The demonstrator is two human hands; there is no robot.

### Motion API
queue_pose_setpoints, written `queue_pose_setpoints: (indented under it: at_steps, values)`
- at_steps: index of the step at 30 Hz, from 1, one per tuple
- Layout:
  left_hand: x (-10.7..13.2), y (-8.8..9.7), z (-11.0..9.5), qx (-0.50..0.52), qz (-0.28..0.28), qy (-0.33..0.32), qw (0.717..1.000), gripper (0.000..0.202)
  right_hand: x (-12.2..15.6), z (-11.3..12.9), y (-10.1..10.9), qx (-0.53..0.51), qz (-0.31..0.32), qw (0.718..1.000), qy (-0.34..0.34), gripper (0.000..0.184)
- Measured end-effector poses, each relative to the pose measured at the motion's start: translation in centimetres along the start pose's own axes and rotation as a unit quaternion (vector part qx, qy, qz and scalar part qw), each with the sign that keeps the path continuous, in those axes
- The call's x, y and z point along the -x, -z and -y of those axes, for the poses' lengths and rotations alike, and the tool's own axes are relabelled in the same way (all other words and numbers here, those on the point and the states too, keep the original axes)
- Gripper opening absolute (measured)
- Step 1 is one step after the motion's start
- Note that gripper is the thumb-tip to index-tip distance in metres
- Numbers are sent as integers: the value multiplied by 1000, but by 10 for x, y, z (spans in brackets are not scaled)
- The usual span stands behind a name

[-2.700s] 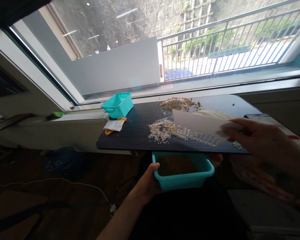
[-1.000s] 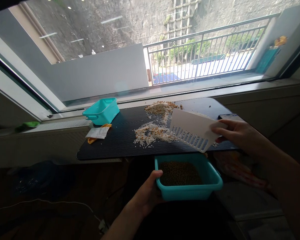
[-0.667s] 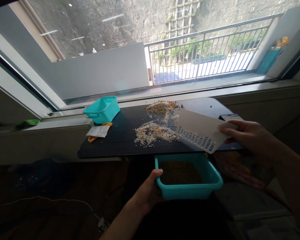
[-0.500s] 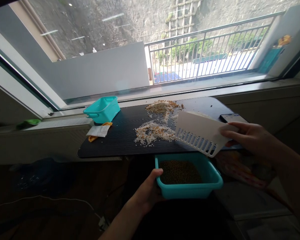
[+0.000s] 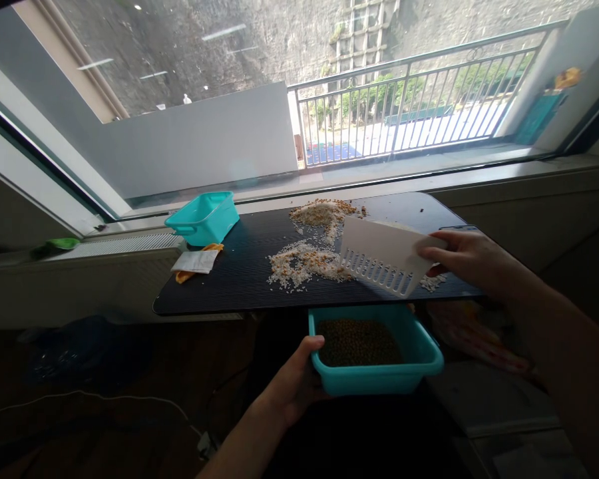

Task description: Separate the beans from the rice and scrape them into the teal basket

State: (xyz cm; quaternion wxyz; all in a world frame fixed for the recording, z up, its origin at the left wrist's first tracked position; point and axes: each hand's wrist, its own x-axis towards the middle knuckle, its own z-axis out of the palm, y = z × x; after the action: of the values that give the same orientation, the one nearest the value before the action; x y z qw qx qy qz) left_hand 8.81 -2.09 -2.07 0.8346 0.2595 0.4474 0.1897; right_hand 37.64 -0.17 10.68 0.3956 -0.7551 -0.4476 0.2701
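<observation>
My left hand (image 5: 299, 372) grips the left end of a turquoise plastic bin (image 5: 379, 382), thumb over its rim. Small brown grains or beans (image 5: 359, 342) cover the bin's bottom; it sits below the table's front edge. In my right hand (image 5: 459, 256) is a white slotted scoop (image 5: 382, 249), held by its handle over the right part of the table, slots toward me. Left of the scoop lies a loose pile of white rice mixed with yellowish beans (image 5: 304, 263). Behind that is a second mixed pile (image 5: 324, 213). Some rice (image 5: 433, 283) shows beneath the scoop's right side.
On the dark table (image 5: 239, 286), a second turquoise bin (image 5: 207, 219) stands at the back left. In front of it lies a white packet (image 5: 196, 261) on an orange-yellow thing. A phone, mostly covered by my right hand, lies at the right. The window (image 5: 204, 140) rises behind the table.
My right hand has moved left and slightly up with the scoop, baring rice at the table's right. My left hand and the bin have hardly moved.
</observation>
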Motion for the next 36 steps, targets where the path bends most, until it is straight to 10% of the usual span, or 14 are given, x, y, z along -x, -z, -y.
queue_pose_setpoints:
  at_steps: [36]
  values:
    - [1, 8, -4, 10, 4, -2, 1000, 71, 18, -7, 17, -24, 33, 998, 41, 26]
